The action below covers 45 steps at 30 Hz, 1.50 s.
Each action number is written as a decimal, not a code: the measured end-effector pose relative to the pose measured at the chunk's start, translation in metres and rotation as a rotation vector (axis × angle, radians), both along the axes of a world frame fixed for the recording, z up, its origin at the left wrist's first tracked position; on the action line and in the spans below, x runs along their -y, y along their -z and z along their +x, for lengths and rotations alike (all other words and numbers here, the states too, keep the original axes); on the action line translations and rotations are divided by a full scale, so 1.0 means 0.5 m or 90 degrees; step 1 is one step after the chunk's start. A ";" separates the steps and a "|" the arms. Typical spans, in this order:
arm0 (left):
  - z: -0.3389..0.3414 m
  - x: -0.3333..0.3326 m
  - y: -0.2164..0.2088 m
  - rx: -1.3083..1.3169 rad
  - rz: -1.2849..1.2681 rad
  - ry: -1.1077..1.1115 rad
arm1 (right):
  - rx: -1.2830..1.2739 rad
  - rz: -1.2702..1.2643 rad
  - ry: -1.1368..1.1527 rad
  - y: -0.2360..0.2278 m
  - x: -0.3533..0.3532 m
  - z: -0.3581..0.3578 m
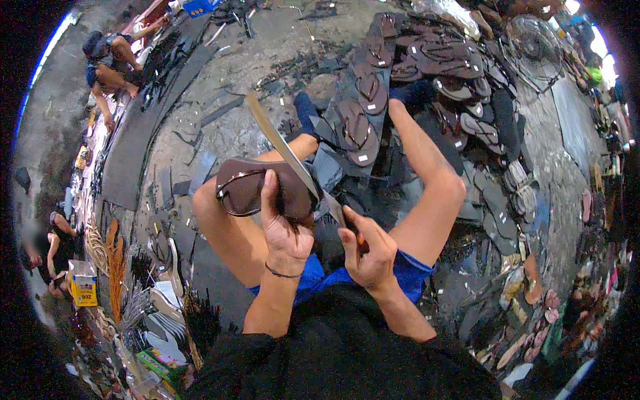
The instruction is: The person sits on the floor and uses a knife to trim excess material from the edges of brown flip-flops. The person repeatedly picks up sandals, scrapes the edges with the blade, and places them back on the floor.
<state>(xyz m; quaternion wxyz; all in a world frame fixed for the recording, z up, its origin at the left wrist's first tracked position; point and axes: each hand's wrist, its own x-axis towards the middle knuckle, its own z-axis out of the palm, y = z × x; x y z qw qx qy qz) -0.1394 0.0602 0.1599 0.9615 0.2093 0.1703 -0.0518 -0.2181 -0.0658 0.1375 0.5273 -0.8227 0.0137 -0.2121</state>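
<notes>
My left hand grips a brown flip-flop above my left thigh, thumb pressed on the footbed beside the strap. The flip-flop lies tilted with its strap to the left. Along its right edge a narrow pale strip peels away and curls up toward the far left. In my right hand is a knife, its handle mostly hidden by my closed fingers. The blade reaches the sole's edge, at the base of the strip; the exact contact is too small to tell.
Finished-looking brown flip-flops lie in rows and piles between and beyond my feet. Dark rubber offcuts litter the floor. A wire fan guard stands far right. Another person crouches far left; a yellow package sits lower left.
</notes>
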 end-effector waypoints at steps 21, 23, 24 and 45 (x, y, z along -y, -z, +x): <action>-0.080 -0.064 0.052 -0.004 -0.011 0.071 | -0.137 -0.065 -0.103 -0.018 0.087 -0.118; -0.100 -0.074 0.073 -0.012 0.007 0.092 | -0.137 -0.093 -0.106 -0.032 0.085 -0.109; -0.114 -0.076 0.081 -0.008 0.017 0.090 | -0.162 -0.074 -0.132 -0.034 0.081 -0.105; 0.080 0.028 0.210 0.158 0.488 0.376 | -0.327 0.609 0.021 -0.018 0.208 0.119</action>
